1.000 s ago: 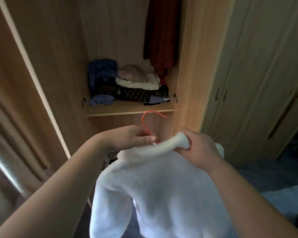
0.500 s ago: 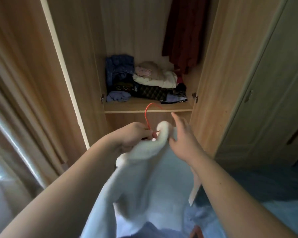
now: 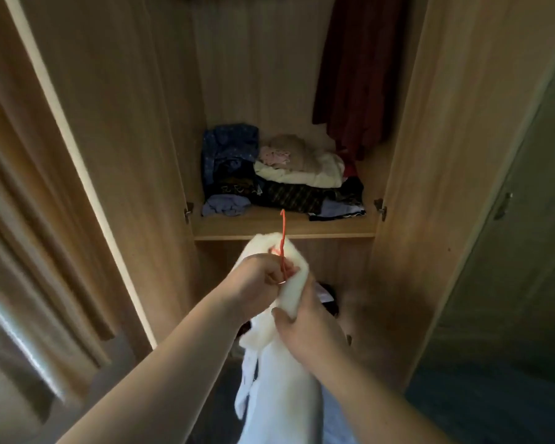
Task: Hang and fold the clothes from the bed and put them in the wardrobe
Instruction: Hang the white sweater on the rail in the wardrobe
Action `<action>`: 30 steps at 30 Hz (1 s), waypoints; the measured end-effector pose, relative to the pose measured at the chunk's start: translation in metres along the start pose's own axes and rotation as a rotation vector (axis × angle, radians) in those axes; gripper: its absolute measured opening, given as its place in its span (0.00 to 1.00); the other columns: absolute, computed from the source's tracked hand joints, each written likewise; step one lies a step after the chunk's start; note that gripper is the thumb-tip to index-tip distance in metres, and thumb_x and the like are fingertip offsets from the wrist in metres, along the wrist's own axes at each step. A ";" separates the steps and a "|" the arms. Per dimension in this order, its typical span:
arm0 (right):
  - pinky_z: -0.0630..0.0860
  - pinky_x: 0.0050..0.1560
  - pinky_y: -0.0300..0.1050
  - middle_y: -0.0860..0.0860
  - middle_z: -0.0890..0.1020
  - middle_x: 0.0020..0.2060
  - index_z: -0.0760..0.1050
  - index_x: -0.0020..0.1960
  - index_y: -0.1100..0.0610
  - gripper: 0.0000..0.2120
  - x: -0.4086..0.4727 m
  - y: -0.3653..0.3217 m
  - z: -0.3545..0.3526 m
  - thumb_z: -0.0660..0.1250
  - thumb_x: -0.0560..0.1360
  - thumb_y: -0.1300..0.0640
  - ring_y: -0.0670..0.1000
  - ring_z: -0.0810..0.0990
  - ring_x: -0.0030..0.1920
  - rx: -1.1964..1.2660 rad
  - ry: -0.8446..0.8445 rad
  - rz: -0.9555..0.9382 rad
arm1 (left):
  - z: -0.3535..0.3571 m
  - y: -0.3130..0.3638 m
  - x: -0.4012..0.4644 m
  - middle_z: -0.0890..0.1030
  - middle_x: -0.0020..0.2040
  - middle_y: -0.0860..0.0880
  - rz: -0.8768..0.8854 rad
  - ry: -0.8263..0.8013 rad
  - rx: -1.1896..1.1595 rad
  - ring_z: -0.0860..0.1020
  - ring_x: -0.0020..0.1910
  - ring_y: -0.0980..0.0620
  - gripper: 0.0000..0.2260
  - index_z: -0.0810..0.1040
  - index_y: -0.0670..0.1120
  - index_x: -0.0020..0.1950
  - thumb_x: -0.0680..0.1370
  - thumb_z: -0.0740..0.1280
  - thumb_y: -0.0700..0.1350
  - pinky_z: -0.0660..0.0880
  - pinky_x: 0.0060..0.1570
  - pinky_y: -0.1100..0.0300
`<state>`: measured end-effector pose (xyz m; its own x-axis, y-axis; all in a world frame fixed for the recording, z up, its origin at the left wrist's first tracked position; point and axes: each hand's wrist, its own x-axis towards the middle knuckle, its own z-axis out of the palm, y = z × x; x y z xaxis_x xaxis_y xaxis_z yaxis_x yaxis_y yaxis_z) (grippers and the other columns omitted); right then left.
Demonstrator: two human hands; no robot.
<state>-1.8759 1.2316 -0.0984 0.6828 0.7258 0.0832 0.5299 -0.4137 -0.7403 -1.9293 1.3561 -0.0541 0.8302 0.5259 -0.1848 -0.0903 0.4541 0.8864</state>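
Hanging step in hand: the left hand (image 3: 260, 277) pinches the orange hanger (image 3: 282, 248) at its neck, the right hand (image 3: 305, 328) grips the white garment (image 3: 282, 379) just below, right in front of the open wardrobe (image 3: 446, 155). Next, I'd judge: lift the hook to the rail, out of view above the dark red clothes (image 3: 359, 75).

The white garment (image 3: 285, 395) hides the orange hanger (image 3: 282, 238) below its hook.
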 end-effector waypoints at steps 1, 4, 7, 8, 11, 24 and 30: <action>0.81 0.46 0.45 0.45 0.80 0.57 0.48 0.77 0.39 0.34 0.012 0.007 -0.006 0.63 0.78 0.40 0.49 0.83 0.49 -0.040 0.019 -0.005 | 0.007 0.000 0.011 0.74 0.42 0.42 0.015 -0.022 -0.038 0.74 0.49 0.47 0.13 0.73 0.37 0.45 0.61 0.60 0.30 0.73 0.64 0.56; 0.73 0.43 0.40 0.45 0.79 0.59 0.55 0.75 0.43 0.28 0.044 0.025 -0.026 0.61 0.80 0.39 0.48 0.82 0.53 -0.158 0.012 -0.036 | 0.018 0.000 0.047 0.77 0.47 0.45 0.068 -0.019 0.216 0.78 0.48 0.53 0.15 0.75 0.36 0.53 0.68 0.64 0.28 0.76 0.55 0.65; 0.74 0.44 0.43 0.47 0.81 0.53 0.59 0.73 0.45 0.24 0.072 0.041 -0.041 0.60 0.81 0.41 0.50 0.81 0.49 -0.122 0.015 -0.089 | 0.034 0.004 0.070 0.80 0.50 0.55 0.140 0.057 0.610 0.79 0.42 0.60 0.12 0.78 0.39 0.62 0.80 0.63 0.32 0.76 0.39 0.68; 0.74 0.44 0.44 0.48 0.81 0.53 0.60 0.73 0.44 0.23 0.083 0.046 -0.045 0.60 0.81 0.42 0.51 0.81 0.49 -0.105 0.028 -0.093 | 0.039 0.007 0.077 0.80 0.51 0.54 0.140 0.046 0.609 0.78 0.43 0.58 0.12 0.78 0.39 0.63 0.81 0.62 0.34 0.76 0.38 0.66; 0.75 0.50 0.45 0.46 0.80 0.55 0.63 0.71 0.41 0.20 0.117 0.052 -0.062 0.60 0.81 0.43 0.52 0.80 0.54 -0.094 0.029 -0.100 | 0.044 0.027 0.095 0.79 0.56 0.47 0.080 0.001 0.394 0.78 0.50 0.54 0.10 0.77 0.40 0.61 0.81 0.62 0.35 0.79 0.49 0.60; 0.76 0.47 0.49 0.52 0.82 0.52 0.70 0.68 0.47 0.14 0.304 -0.005 -0.136 0.57 0.83 0.51 0.56 0.79 0.48 -0.225 0.299 -0.183 | -0.021 0.126 0.228 0.41 0.82 0.50 0.642 0.377 1.789 0.35 0.80 0.48 0.30 0.39 0.57 0.81 0.84 0.54 0.54 0.42 0.78 0.47; 0.79 0.48 0.54 0.50 0.82 0.49 0.67 0.68 0.43 0.15 0.405 -0.079 -0.185 0.58 0.81 0.48 0.56 0.80 0.46 -0.328 0.527 -0.224 | -0.013 0.240 0.324 0.41 0.82 0.49 0.970 0.425 1.782 0.37 0.80 0.46 0.32 0.37 0.59 0.80 0.83 0.54 0.57 0.42 0.78 0.45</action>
<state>-1.5483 1.4564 0.1166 0.6489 0.4817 0.5889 0.7566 -0.4904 -0.4326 -1.6895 1.6448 0.0928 0.6772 0.3283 0.6585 0.4070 -0.9127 0.0365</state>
